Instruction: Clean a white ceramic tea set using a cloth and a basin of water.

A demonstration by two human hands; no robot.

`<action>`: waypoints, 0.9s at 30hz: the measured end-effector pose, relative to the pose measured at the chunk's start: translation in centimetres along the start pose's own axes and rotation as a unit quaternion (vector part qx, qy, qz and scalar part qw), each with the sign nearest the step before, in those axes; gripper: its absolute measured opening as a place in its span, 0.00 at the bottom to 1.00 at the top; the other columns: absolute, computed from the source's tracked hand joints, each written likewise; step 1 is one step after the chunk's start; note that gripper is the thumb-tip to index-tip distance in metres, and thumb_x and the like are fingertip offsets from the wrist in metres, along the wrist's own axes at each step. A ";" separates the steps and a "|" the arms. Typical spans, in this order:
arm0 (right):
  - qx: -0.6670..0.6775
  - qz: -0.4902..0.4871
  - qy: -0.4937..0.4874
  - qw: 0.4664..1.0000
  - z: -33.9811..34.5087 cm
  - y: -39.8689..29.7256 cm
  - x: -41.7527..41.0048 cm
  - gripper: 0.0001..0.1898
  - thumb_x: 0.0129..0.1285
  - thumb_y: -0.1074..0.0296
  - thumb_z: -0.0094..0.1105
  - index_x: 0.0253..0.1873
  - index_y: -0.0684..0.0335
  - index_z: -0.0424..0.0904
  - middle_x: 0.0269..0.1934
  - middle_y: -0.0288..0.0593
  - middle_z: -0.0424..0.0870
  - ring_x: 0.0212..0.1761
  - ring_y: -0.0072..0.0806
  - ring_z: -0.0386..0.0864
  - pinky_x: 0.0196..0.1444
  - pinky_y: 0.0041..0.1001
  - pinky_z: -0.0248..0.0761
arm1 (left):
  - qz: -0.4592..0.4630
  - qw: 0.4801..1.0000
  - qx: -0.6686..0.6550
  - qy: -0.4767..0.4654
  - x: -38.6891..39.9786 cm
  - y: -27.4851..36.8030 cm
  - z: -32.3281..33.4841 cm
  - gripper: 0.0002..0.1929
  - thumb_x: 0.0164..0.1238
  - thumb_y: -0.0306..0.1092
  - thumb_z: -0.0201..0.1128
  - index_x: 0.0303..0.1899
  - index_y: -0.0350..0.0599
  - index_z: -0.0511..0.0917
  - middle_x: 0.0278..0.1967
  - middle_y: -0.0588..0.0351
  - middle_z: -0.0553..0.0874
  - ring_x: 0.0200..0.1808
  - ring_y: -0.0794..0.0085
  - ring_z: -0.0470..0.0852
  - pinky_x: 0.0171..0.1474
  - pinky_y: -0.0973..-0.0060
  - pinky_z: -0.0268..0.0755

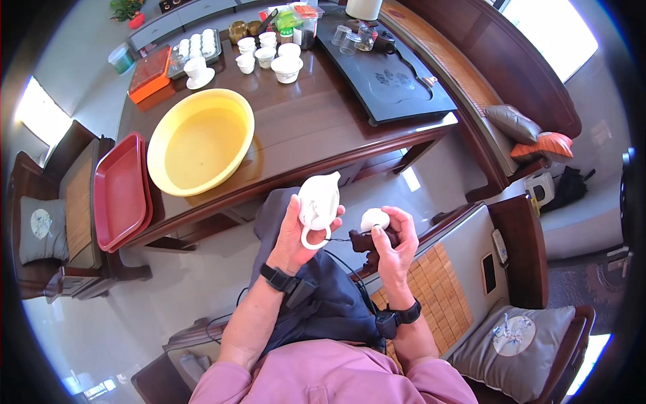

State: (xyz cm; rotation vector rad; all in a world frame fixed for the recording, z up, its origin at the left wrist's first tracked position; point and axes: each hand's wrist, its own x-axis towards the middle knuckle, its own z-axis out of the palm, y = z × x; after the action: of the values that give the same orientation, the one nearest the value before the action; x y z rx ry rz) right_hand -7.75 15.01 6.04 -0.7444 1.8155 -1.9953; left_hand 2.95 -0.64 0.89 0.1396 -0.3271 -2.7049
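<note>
In my left hand (290, 240) rests a white ceramic teapot (318, 202) with a printed motif, its spout pointing away and its loop handle towards me. My right hand (398, 242) pinches a small white lid (374, 220) between thumb and fingers, to the right of the pot and apart from it. A dark brown cloth (362, 241) bunches beneath the lid, against my right hand. A thin dark cord (339, 240) runs from near the pot's handle towards the lid.
A wooden table (287, 131) stands ahead, bearing a yellow basin (189, 189) of liquid, red trays (118, 202), several white cups (246, 63) and a black tea tray (398, 103) with glasses. An orange box (149, 76) sits far left. A phone (488, 272) lies on the bench at right.
</note>
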 end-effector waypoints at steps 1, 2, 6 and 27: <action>0.001 0.000 -0.001 1.000 0.1 0.0 0.0 0.20 0.65 0.80 0.63 0.60 0.68 0.71 0.50 0.41 0.83 0.53 0.24 0.83 0.58 0.23 0.74 | -0.003 1.000 0.022 0.020 0.0 0.0 0.1 0.35 0.79 0.62 0.47 0.71 0.42 0.70 0.61 0.44 0.82 0.58 0.52 0.84 0.59 0.57 0.80; 0.002 0.001 -0.001 1.000 0.1 0.1 -0.1 0.19 0.64 0.80 0.64 0.59 0.67 0.73 0.50 0.42 0.83 0.53 0.25 0.82 0.58 0.24 0.74 | -0.002 1.000 0.022 0.020 0.1 0.1 0.2 0.35 0.79 0.62 0.47 0.71 0.42 0.70 0.61 0.44 0.82 0.58 0.52 0.84 0.59 0.57 0.80; -0.148 -0.138 -0.034 0.979 -0.2 0.4 0.8 0.18 0.58 0.80 0.66 0.55 0.66 0.80 0.51 0.46 0.82 0.53 0.30 0.82 0.58 0.26 0.74 | -0.073 0.997 -0.011 -0.015 0.4 0.0 0.9 0.34 0.79 0.62 0.41 0.70 0.43 0.71 0.61 0.42 0.82 0.59 0.52 0.83 0.55 0.57 0.80; -0.263 -0.174 -0.048 0.948 1.2 1.1 0.6 0.20 0.57 0.79 0.69 0.56 0.64 0.82 0.50 0.48 0.89 0.43 0.35 0.87 0.47 0.28 0.79 | -0.123 0.984 0.121 0.044 0.7 -1.2 -1.7 0.29 0.81 0.57 0.50 0.69 0.44 0.69 0.60 0.51 0.83 0.58 0.63 0.84 0.57 0.60 0.81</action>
State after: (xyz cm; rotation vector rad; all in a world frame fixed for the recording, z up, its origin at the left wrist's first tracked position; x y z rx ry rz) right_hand -7.65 13.57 5.14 -1.3751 2.3130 -1.6154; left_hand 2.08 -0.20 -1.09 0.3931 -0.6505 -2.8788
